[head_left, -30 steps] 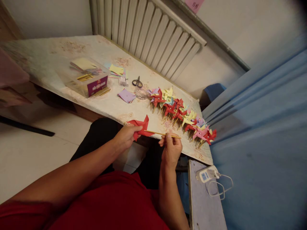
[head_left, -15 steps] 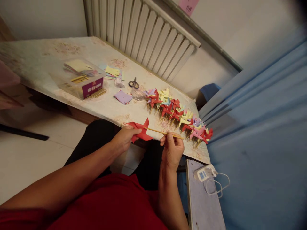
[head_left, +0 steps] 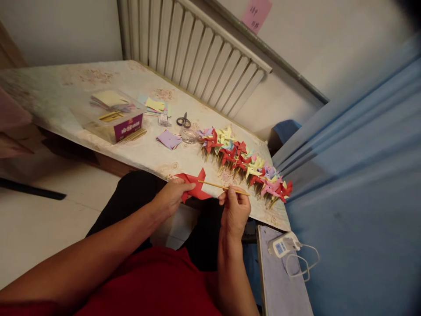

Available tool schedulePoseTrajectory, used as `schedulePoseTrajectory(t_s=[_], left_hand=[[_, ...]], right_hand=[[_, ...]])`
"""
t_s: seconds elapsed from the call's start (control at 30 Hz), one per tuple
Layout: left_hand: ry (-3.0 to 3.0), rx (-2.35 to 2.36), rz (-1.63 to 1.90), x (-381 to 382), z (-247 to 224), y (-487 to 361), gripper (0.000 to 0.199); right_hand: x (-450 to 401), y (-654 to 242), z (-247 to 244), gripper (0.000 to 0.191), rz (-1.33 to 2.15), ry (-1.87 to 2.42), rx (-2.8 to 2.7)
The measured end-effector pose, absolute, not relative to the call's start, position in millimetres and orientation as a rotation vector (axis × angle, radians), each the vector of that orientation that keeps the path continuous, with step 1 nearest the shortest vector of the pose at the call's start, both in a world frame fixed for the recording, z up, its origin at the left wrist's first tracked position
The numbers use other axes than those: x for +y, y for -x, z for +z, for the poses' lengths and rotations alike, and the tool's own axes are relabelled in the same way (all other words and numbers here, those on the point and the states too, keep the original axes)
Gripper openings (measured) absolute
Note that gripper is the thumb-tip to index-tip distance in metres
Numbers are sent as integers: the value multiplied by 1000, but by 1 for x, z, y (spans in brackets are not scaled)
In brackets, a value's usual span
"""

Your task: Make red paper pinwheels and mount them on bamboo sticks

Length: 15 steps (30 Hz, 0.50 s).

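Note:
A red paper pinwheel [head_left: 198, 189] is pinched by my left hand [head_left: 174, 193], thumb across its near face. My right hand [head_left: 236, 208] grips a thin wooden stick [head_left: 213, 184], whose far end meets the middle of the pinwheel. Whether the stick is fixed there I cannot tell. Both hands are over my lap, at the front edge of the table. Beyond them, finished-looking pinwheels on sticks [head_left: 241, 161] lie in a row in red, yellow, pink, purple and blue. A small pile of slit purple paper squares [head_left: 169, 139] lies to their left.
On the flowered table cover [head_left: 138, 153] are black scissors [head_left: 183, 120], a clear round dish [head_left: 190, 136], yellow and blue papers [head_left: 155, 105] and a clear box [head_left: 128, 128] with sticks and paper. A white power strip [head_left: 284, 245] sits on a bench at right.
The view has tilted up slightly, so the table appears lower. Both hands keep their grip on the pinwheel and stick, with hardly any shift between them.

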State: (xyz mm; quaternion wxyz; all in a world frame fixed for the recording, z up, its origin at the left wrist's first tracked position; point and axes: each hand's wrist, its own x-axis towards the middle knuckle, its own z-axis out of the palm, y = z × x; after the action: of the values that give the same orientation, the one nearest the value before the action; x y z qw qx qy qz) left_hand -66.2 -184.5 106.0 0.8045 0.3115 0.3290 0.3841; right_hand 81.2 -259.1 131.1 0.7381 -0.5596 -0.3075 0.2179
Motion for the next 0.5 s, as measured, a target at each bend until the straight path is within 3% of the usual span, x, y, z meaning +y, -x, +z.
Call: schedulePoseTrajectory(t_s=[0.5], left_hand=[[-647, 695, 779, -180, 107, 65, 18]], right_hand=[[-251, -89, 131, 31, 539, 1164, -625]])
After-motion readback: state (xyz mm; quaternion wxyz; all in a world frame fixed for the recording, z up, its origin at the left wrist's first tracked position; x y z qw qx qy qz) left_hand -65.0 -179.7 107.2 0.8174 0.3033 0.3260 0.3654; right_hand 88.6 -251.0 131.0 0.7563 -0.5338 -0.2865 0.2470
